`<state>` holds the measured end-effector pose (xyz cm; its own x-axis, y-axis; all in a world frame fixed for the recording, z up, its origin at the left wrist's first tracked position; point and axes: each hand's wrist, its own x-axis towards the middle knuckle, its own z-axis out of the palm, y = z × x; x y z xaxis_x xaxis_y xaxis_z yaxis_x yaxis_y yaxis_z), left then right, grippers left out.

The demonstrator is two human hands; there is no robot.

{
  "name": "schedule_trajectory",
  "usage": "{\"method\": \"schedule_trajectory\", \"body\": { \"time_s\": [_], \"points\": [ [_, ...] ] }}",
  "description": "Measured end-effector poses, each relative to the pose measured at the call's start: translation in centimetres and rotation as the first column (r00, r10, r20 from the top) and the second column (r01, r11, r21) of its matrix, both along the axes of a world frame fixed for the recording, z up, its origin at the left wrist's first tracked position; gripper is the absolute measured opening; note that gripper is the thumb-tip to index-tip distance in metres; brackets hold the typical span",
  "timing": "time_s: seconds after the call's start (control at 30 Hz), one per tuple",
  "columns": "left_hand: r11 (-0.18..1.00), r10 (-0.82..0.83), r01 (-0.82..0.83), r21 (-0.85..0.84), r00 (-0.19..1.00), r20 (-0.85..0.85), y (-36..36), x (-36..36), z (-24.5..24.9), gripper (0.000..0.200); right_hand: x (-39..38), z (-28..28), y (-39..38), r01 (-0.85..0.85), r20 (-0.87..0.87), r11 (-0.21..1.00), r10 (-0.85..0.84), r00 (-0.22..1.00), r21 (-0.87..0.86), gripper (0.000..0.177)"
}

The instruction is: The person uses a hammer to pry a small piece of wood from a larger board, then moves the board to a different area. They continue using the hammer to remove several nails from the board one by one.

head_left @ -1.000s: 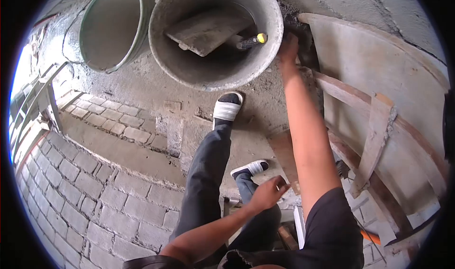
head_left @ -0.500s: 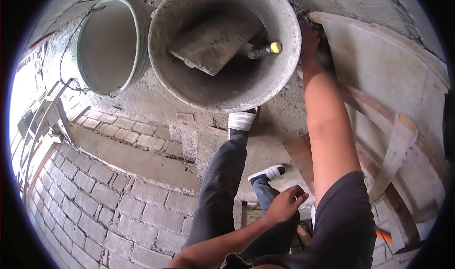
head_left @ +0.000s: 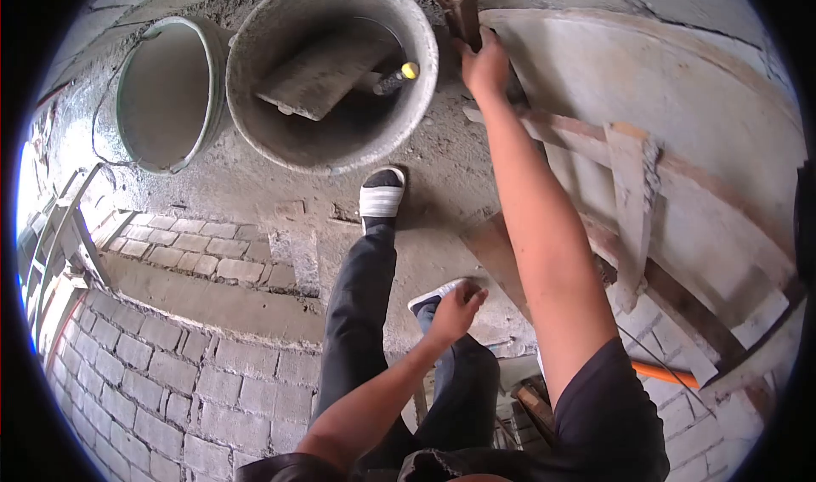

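Note:
My right hand (head_left: 485, 64) is stretched far forward with its fingers round a brown wooden block (head_left: 460, 10), just right of a large round tub. Inside the tub (head_left: 255, 133) lie a grey, mortar-stained flat board (head_left: 321, 74) and a dark handle with a yellow end (head_left: 410, 70). My left hand (head_left: 457, 310) hangs over my left-to-right stance near one slippered foot, its fingers loosely curled. Whether anything is inside those fingers is hidden.
A pale bucket (head_left: 166, 95) stands left of the tub. Wooden-framed panels (head_left: 629, 82) lean along the right, with an orange pipe (head_left: 663, 374) below. Block masonry (head_left: 238, 388) fills the lower left, and a metal frame (head_left: 51, 235) is at the far left.
My right hand has come out from the dark gap beside the tub with the wooden block in its grip. The view has shifted, so the tub and bucket appear further left.

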<state>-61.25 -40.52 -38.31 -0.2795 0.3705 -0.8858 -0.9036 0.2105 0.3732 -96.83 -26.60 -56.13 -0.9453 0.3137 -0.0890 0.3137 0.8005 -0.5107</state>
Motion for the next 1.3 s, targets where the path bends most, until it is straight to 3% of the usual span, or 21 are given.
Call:
{"method": "schedule_trajectory", "body": {
  "time_s": [0.03,0.1,0.3,0.33,0.43,0.5,0.53,0.57,0.63,0.67,0.73,0.83,0.87,0.9,0.97,1.0,1.07,1.13,1.2,1.27,1.3],
  "points": [
    [1.0,-0.01,0.009,-0.017,0.998,-0.067,0.3,1.0,-0.3,0.037,0.5,2.0,-0.8,0.002,-0.002,1.0,-0.002,1.0,0.0,0.052],
    [1.0,-0.003,0.003,-0.005,0.997,-0.081,1.3,3.2,-1.3,0.037,2.0,7.0,-2.2,-0.029,-0.267,0.998,0.015,0.964,-0.047,0.05],
    [0.994,-0.089,0.075,-0.075,0.974,-0.211,1.5,7.1,-0.1,0.039,13.5,20.3,-5.0,-0.137,-0.378,0.923,-0.01,0.926,-0.359,0.052],
    [0.985,-0.126,0.095,-0.146,0.968,-0.217,1.4,9.0,-0.9,0.04,17.0,23.5,-5.0,-0.162,-0.3,0.843,0.001,0.954,-0.513,0.047],
    [0.938,-0.26,0.178,-0.299,0.928,-0.265,0.0,16.2,-3.0,0.043,29.7,28.9,-2.9,-0.193,-0.186,0.873,0.12,0.975,-0.448,0.048],
    [0.904,-0.363,0.276,-0.327,0.899,-0.246,-1.9,20.6,-2.7,0.044,40.0,30.9,0.0,-0.128,-0.207,0.903,0.045,0.977,-0.411,0.049],
    [0.837,-0.456,0.292,-0.462,0.839,-0.297,-2.2,22.6,-2.0,0.045,45.4,31.9,2.0,-0.072,-0.12,0.891,0.02,0.993,-0.449,0.048],
    [0.833,-0.444,0.33,-0.443,0.877,-0.182,-1.3,21.1,2.7,0.045,51.4,32.5,4.0,-0.005,-0.08,0.912,-0.03,0.996,-0.41,0.046],
    [0.864,-0.436,0.31,-0.396,0.855,-0.281,-1.1,21.5,5.4,0.039,63.8,33.1,8.6,0.111,0.104,0.961,-0.087,0.991,-0.253,0.041],
    [0.885,-0.427,0.31,-0.346,0.836,-0.344,-0.3,20.5,8.8,0.037,69.6,34.2,10.8,0.204,0.096,0.925,-0.183,0.978,-0.321,0.041],
    [0.869,-0.472,0.335,-0.364,0.781,-0.409,1.2,18.9,15.2,0.036,81.5,36.8,14.9,0.347,0.395,0.915,-0.247,0.885,-0.205,0.039],
    [0.567,-0.821,0.598,-0.567,0.464,-0.332,1.8,17.8,23.2,0.044,94.6,42.9,18.2,0.579,0.673,0.767,-0.276,0.686,-0.276,0.049],
    [0.442,-0.897,0.655,-0.613,0.322,-0.303,1.2,18.4,24.9,0.046,96.8,45.5,18.6,0.676,0.758,0.649,-0.227,0.611,-0.35,0.05],
    [0.304,-0.952,0.753,-0.584,0.224,-0.207,0.8,18.9,26.2,0.046,99.0,47.7,18.2,0.765,0.83,0.506,-0.156,0.536,-0.399,0.05],
    [0.061,-0.997,0.888,-0.456,0.034,-0.067,0.3,20.2,28.8,0.043,103.1,50.5,15.6,0.925,0.926,0.061,-0.029,0.377,-0.374,0.053],
    [-0.034,-0.998,0.927,-0.373,-0.049,-0.031,0.4,20.5,29.6,0.042,102.6,52.8,14.0,0.946,0.946,-0.025,0.02,0.324,-0.324,0.058],
    [-0.16,-0.979,0.929,-0.334,-0.192,-0.065,0.2,21.8,30.2,0.04,103.2,54.7,10.5,0.882,0.893,-0.284,0.142,0.426,-0.376,0.065],
    [-0.272,-0.942,0.917,-0.292,-0.316,-0.113,1.1,22.3,30.6,0.038,105.9,54.4,5.9,0.926,0.915,-0.196,0.185,0.359,-0.324,0.07],
    [-0.595,-0.783,0.749,-0.29,-0.622,0.0,3.5,21.4,30.7,0.036,100.7,57.7,5.4,0.913,0.912,-0.218,0.155,0.38,-0.344,0.07],
    [-0.56,-0.79,0.769,-0.307,-0.608,-0.08,3.5,20.8,30.1,0.036,100.9,57.7,3.1,0.857,0.854,-0.041,0.075,0.515,-0.513,0.066],
    [-0.508,-0.814,0.802,-0.315,-0.566,-0.128,3.4,20.6,29.9,0.036,99.0,59.5,3.5,0.875,0.878,0.069,0.017,0.479,-0.479,0.063]
  ]
}}
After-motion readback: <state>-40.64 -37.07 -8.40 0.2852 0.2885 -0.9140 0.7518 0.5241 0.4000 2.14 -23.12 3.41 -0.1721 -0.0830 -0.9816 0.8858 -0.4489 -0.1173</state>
